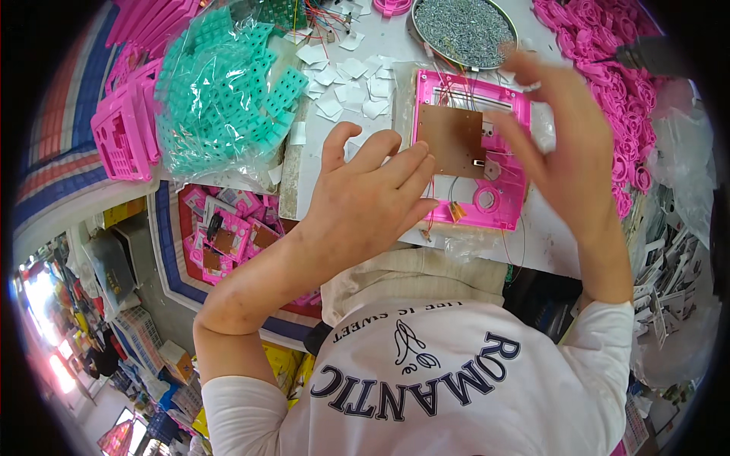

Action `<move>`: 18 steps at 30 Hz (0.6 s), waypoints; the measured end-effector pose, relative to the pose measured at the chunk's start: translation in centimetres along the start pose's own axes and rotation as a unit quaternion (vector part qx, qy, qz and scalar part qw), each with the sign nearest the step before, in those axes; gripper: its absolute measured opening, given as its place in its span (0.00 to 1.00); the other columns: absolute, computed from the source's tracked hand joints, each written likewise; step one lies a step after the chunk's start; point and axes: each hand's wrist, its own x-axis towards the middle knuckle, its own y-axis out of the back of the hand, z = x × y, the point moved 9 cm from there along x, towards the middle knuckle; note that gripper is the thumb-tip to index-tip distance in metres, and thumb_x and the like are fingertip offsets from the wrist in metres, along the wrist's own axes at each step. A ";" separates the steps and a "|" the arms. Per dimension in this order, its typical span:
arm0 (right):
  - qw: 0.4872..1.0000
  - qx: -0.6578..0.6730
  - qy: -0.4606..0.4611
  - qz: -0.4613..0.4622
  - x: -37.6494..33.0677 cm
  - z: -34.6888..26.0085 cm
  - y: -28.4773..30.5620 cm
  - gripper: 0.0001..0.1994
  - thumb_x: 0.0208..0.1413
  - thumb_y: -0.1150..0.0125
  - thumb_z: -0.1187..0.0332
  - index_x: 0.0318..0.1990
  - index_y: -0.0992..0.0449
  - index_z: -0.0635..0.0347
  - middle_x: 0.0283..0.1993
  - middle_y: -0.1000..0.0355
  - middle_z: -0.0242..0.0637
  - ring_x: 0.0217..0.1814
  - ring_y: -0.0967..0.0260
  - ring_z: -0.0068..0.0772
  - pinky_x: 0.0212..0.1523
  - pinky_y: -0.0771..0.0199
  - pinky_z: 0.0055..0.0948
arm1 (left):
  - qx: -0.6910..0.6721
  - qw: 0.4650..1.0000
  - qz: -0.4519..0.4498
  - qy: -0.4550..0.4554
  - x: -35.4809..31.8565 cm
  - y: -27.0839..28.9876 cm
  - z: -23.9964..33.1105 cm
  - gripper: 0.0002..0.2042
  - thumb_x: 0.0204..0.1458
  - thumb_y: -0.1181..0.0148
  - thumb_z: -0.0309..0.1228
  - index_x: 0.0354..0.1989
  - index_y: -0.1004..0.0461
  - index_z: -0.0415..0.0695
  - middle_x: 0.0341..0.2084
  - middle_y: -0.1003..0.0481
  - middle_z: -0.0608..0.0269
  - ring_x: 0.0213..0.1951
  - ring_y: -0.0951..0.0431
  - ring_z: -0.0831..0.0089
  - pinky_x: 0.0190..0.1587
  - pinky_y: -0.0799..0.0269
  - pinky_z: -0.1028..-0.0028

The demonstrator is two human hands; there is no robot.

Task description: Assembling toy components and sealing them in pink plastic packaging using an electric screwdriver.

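Observation:
A pink plastic housing (511, 199) lies face down on the table in front of me, with a brown circuit board (454, 140) set in it and thin wires around it. My left hand (372, 190) rests at the board's left edge, its fingers stretched out and apart, fingertips touching or just over the edge. Above the housing's right side hovers my right hand (566, 129), blurred by motion. Its thumb and fingers are spread apart, the fingers reaching toward the round dish (517, 39); I see nothing held between them. A small yellowish part (456, 211) on wires sits at the housing's lower edge.
Small screws (464, 30) fill the dish. White paper squares (353, 87) lie scattered left of the housing. A clear bag of green pieces (224, 99) and pink shells (129, 121) stand at left. Pink rings (604, 91) pile up at right, near a dark tool (646, 57).

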 end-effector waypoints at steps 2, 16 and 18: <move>0.997 0.013 0.040 -0.066 -1.9 -1.5 -1.7 0.29 0.54 0.30 0.62 0.62 0.28 0.65 0.60 0.26 0.49 0.62 0.28 0.50 0.61 0.29 0.45 | -0.001 1.000 -0.013 -0.002 0.2 0.0 -0.1 0.22 0.51 0.33 0.42 0.54 0.21 0.47 0.52 0.22 0.70 0.51 0.27 0.69 0.63 0.47 0.52; 0.973 -0.094 0.033 -0.207 -4.2 -4.2 -6.1 0.34 0.55 0.34 0.49 0.59 0.26 0.72 0.66 0.30 0.51 0.73 0.37 0.50 0.72 0.43 0.52 | 0.021 0.989 0.108 0.101 16.0 1.6 -9.6 0.09 0.52 0.38 0.32 0.32 0.17 0.40 0.29 0.19 0.50 0.31 0.19 0.52 0.35 0.25 0.59; 0.979 -0.088 0.047 -0.175 -3.9 -4.5 -6.0 0.34 0.54 0.34 0.48 0.57 0.25 0.73 0.63 0.28 0.52 0.70 0.35 0.50 0.70 0.41 0.51 | 0.113 0.986 0.039 0.117 18.5 -1.3 -10.8 0.10 0.51 0.40 0.32 0.34 0.14 0.44 0.35 0.17 0.52 0.39 0.18 0.52 0.40 0.25 0.54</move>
